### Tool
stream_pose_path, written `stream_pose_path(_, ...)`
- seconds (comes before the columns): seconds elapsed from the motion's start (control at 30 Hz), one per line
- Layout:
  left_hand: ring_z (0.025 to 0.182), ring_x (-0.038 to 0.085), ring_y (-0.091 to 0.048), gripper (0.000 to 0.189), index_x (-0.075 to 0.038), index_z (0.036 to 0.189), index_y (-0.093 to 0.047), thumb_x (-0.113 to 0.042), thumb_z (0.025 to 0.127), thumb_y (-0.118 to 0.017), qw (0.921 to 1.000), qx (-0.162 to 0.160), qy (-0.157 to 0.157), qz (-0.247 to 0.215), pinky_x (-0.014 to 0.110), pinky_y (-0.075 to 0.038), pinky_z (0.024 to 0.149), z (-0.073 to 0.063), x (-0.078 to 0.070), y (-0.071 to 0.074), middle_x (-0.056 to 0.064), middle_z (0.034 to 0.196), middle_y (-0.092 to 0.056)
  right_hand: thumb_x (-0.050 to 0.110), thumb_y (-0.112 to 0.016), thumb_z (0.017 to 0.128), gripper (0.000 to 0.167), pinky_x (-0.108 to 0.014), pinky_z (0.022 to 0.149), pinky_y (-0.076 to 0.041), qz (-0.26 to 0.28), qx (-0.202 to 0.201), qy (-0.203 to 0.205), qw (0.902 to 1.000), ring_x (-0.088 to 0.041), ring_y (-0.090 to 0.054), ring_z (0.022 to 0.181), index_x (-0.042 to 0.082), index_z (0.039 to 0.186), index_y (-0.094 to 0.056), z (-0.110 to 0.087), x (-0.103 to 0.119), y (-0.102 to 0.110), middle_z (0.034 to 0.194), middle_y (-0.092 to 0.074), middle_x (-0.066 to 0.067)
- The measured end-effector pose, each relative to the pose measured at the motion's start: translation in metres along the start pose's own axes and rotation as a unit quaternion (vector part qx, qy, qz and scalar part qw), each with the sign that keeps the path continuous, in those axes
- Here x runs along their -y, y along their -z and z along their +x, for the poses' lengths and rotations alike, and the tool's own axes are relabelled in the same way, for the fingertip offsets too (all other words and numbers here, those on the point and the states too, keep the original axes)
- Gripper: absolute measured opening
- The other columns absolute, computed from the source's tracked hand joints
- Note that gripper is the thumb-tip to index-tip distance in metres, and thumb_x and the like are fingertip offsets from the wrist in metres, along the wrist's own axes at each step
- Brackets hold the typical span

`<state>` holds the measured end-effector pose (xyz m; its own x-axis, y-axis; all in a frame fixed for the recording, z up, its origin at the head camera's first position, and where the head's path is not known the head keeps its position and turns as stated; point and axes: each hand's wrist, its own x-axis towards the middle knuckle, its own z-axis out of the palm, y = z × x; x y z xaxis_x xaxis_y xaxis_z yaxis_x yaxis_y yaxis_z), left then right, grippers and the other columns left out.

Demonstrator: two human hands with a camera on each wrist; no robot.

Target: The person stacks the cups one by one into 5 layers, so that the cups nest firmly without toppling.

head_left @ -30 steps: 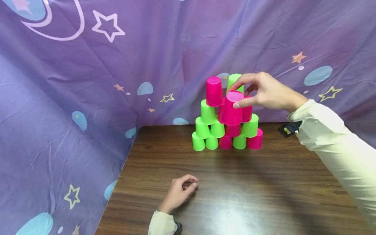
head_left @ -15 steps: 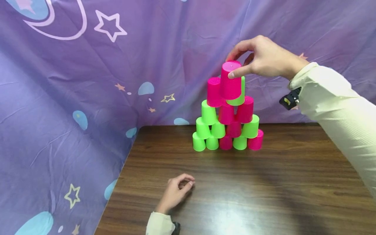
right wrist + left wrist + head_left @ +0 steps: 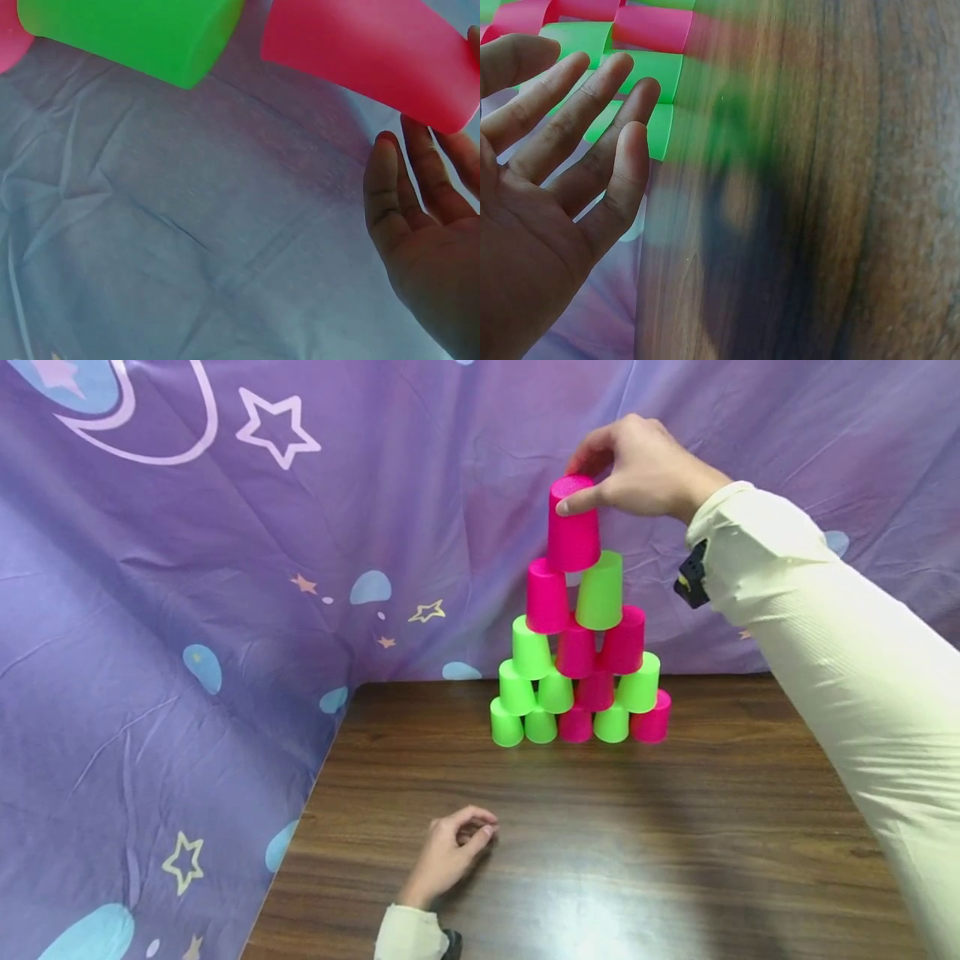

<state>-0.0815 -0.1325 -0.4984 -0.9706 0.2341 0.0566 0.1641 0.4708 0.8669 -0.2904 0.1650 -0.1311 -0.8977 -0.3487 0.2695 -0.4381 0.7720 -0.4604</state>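
My right hand [image 3: 648, 468] pinches an upside-down pink cup [image 3: 574, 531] near its closed end, thumb in front and fingers behind. In the head view the cup's rim overlaps the tops of a pink cup [image 3: 547, 597] and a green cup [image 3: 601, 592], the upper pair of a stacked pyramid. In the right wrist view a gap separates the held pink cup [image 3: 375, 56] from the green cup [image 3: 135, 34]. Down on the near part of the table, my left hand [image 3: 447, 853] lies with loosely curled fingers and holds nothing; the left wrist view shows its palm [image 3: 540, 240].
Below that pair, rows of green and pink cups [image 3: 576, 646] widen down to the wooden table [image 3: 420, 768]. A purple patterned cloth [image 3: 450, 510] hangs close behind the pyramid and along the left side.
My right hand has raised the pink cup from in front of the pyramid and carried it left, over the upper pair. The left hand has shifted slightly left.
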Motion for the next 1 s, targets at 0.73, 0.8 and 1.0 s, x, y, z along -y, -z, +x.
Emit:
stream_pose_path(0.73, 0.092, 0.024, -0.072, 0.016, -0.005, 0.108, -0.071, -0.011, 0.094, -0.067, 0.9995, -0.003, 0.001, -0.031, 0.019, -0.056, 0.074, 0.001, 0.0, -0.001, 0.011, 0.101, -0.077, 0.047, -0.068, 0.09, 0.06, -0.042, 0.098, -0.045, -0.054, 0.03, -0.008, 0.9981, -0.029, -0.061, 0.114, 0.005, 0.133, -0.061, 0.003, -0.006, -0.003, 0.126, -0.068, -0.021)
stream_pose_path(0.8, 0.092, 0.021, -0.072, 0.015, -0.006, 0.107, -0.071, -0.011, 0.094, -0.066, 0.9997, -0.001, 0.0, -0.025, 0.019, -0.056, 0.075, 0.002, 0.0, -0.001, 0.011, 0.101, -0.077, 0.046, -0.068, 0.09, 0.062, -0.045, 0.101, -0.044, -0.05, 0.029, -0.006, 0.9983, -0.031, -0.061, 0.116, 0.005, 0.136, -0.058, 0.001, -0.006, -0.002, 0.128, -0.067, -0.021)
stream_pose_path(1.0, 0.091, 0.018, -0.072, 0.014, -0.007, 0.106, -0.072, -0.01, 0.094, -0.066, 0.9998, -0.008, -0.002, -0.017, 0.019, -0.056, 0.075, 0.0, -0.001, 0.001, 0.01, 0.1, -0.077, 0.047, -0.066, 0.092, 0.064, -0.049, 0.099, -0.046, -0.086, 0.003, 0.03, 0.9958, -0.036, -0.061, 0.11, 0.004, 0.138, -0.053, -0.014, 0.0, 0.001, 0.123, -0.066, -0.023)
